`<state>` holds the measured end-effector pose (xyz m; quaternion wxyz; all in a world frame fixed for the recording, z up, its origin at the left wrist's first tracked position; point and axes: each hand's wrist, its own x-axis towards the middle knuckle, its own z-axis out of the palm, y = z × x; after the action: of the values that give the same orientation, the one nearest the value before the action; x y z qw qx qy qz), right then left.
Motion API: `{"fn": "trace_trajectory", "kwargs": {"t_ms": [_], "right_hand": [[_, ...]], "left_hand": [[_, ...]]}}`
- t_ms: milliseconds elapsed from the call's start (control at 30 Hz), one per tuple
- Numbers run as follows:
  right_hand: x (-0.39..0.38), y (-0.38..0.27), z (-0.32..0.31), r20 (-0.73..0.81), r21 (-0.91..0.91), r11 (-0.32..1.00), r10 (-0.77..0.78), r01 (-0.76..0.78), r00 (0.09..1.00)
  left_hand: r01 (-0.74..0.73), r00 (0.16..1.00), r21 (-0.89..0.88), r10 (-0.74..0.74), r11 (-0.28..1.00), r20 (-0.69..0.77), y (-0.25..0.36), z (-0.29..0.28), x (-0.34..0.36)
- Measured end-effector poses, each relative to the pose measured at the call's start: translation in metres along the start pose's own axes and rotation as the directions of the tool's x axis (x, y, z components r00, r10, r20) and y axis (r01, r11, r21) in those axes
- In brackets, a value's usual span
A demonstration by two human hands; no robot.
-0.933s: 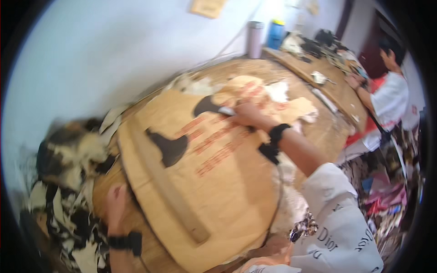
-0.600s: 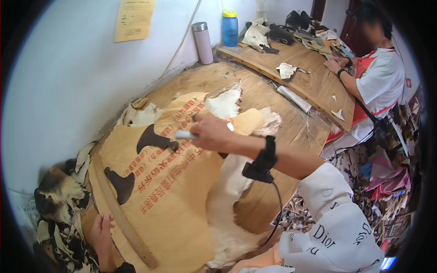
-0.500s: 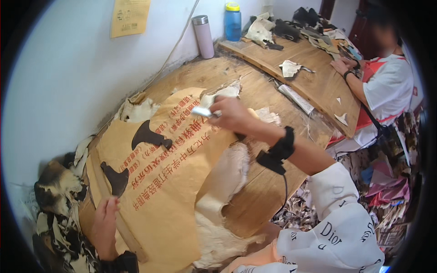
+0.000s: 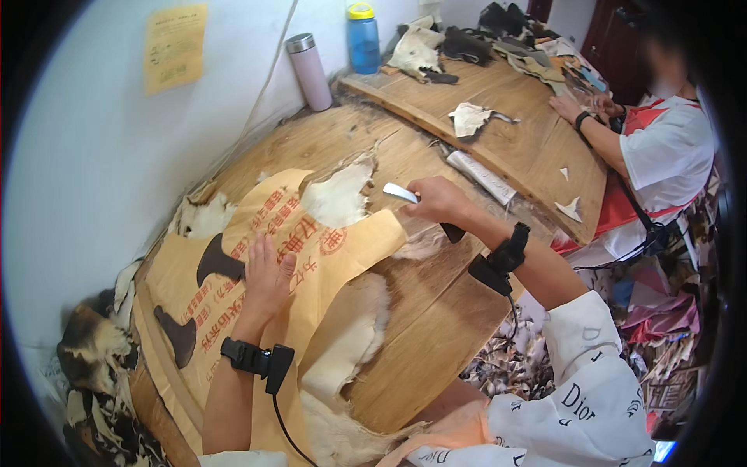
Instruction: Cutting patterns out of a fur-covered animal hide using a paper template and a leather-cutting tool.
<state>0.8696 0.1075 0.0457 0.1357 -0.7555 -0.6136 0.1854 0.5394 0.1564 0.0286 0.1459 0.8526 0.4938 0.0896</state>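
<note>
My left hand (image 4: 268, 277) lies flat on a large sheet of brown paper (image 4: 342, 257) printed in red, fingers stretched out. Beside its fingers is a dark axe-shaped piece (image 4: 219, 261) with a curved edge. A similar dark curved piece (image 4: 177, 336) rests farther left on the sheet. My right hand (image 4: 440, 201) is closed around a tool with a shiny pale flat end (image 4: 400, 192), above the table right of the paper. A dark part (image 4: 452, 232) shows below that hand; I cannot tell whether it belongs to the tool. Pale hide (image 4: 346, 331) sticks out from under the paper.
Another person (image 4: 661, 140) works at a raised wooden board (image 4: 537, 148) at the right, with hide scraps (image 4: 472, 121) on it. A pink flask (image 4: 310, 74) and a blue bottle (image 4: 363, 43) stand by the wall. Furry scraps (image 4: 97, 338) heap at the left edge.
My left hand has moved from the sheet's lower left edge up onto its middle, flattening out. My right hand has moved right, off the paper, still holding the tool. The view has shifted.
</note>
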Motion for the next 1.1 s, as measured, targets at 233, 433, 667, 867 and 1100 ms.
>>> {"fn": "trace_trajectory", "kwargs": {"t_ms": [233,433,667,867,1100], "right_hand": [[-0.002,0.022,-0.007,0.023,0.054,0.998,0.043,-0.044,0.999],[0.007,0.029,0.005,0.183,0.010,0.997,-0.073,0.072,0.980],[0.002,0.022,-0.007,0.257,0.099,0.993,-0.085,0.061,0.963],[-0.015,0.016,-0.026,0.233,-0.017,1.000,0.004,0.000,0.973],[-0.017,-0.001,-0.049,0.123,-0.059,0.996,-0.053,0.060,0.991]], "left_hand": [[0.095,0.995,0.060,-0.097,0.994,0.033,0.025,0.021,0.023],[0.157,0.984,0.143,-0.168,0.977,0.067,0.046,0.027,0.020],[0.081,0.972,0.260,-0.134,0.962,0.194,0.051,0.030,0.014],[0.045,0.976,0.289,-0.104,0.956,0.193,0.071,0.021,0.016],[0.087,0.977,0.195,-0.122,0.977,0.175,0.074,0.013,0.016]]}}
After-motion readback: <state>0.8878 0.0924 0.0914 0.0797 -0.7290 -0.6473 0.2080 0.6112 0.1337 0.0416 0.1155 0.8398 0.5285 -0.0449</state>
